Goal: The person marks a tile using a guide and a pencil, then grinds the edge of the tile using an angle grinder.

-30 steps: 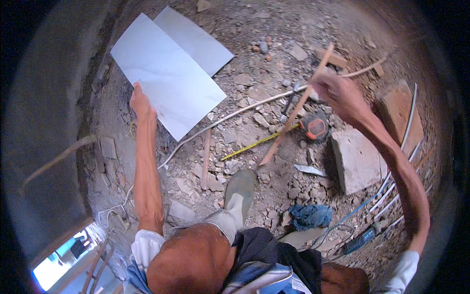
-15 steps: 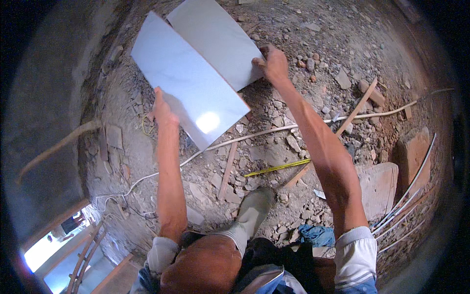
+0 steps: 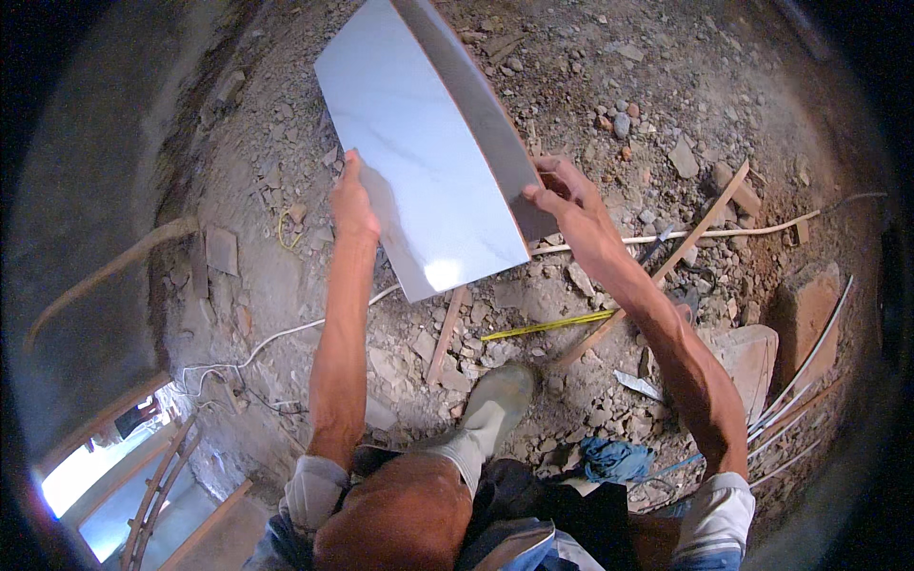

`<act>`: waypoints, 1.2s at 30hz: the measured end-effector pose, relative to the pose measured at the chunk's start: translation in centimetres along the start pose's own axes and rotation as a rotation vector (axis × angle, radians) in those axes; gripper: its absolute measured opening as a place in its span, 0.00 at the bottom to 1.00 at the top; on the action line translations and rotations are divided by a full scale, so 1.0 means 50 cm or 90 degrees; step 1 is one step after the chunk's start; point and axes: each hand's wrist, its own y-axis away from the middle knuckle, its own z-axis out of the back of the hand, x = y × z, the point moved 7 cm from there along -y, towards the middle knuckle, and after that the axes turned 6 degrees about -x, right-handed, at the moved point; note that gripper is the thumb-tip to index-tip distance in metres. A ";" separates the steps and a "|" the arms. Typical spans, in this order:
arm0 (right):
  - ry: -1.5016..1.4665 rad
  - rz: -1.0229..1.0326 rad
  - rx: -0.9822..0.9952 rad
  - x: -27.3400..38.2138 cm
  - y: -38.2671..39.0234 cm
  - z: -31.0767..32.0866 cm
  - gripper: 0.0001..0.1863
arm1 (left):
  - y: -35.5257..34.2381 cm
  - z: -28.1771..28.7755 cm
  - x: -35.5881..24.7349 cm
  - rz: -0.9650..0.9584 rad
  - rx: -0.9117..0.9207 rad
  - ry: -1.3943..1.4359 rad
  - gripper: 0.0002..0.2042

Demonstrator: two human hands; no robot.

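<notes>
Above the rubble, my left hand (image 3: 356,202) grips the left edge of a glossy white tile (image 3: 433,157) with faint grey veining. Bright light reflects near the tile's lower corner. Behind it and to its right, a second tile (image 3: 473,100) shows as a shaded strip, mostly covered by the first. My right hand (image 3: 573,202) is closed on the right edge of this second tile, thumb toward me. Both tiles are tilted, with their long edges nearly side by side. Whether their faces touch, I cannot tell.
Rubble covers the ground, crossed by a pale cable (image 3: 762,222). A yellow folding rule (image 3: 547,325), a wooden strip (image 3: 705,224), a blue cloth (image 3: 617,459) and a broken slab (image 3: 747,357) lie about. My boot (image 3: 499,400) stands near the middle; a wall (image 3: 86,209) rises left.
The front tile has moved right and covers more of the second one. My right hand has shifted right and lower, turning the second tile to a steeper angle behind the first.
</notes>
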 end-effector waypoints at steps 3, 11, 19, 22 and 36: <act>0.026 -0.004 -0.028 -0.022 0.045 0.031 0.24 | 0.057 -0.038 0.027 0.034 0.016 0.002 0.27; -0.107 -0.083 -0.047 -0.106 0.057 0.070 0.29 | 0.110 -0.073 0.059 0.017 0.013 -0.043 0.21; -0.019 -0.070 0.016 -0.077 0.077 0.024 0.39 | 0.146 -0.073 0.028 -0.025 -0.020 -0.144 0.20; -0.028 -0.069 0.022 -0.051 0.086 0.029 0.37 | 0.138 -0.057 -0.005 -0.063 -0.028 -0.221 0.20; 0.072 0.056 0.042 0.080 0.140 0.071 0.31 | 0.217 -0.121 -0.029 0.016 -0.039 -0.224 0.21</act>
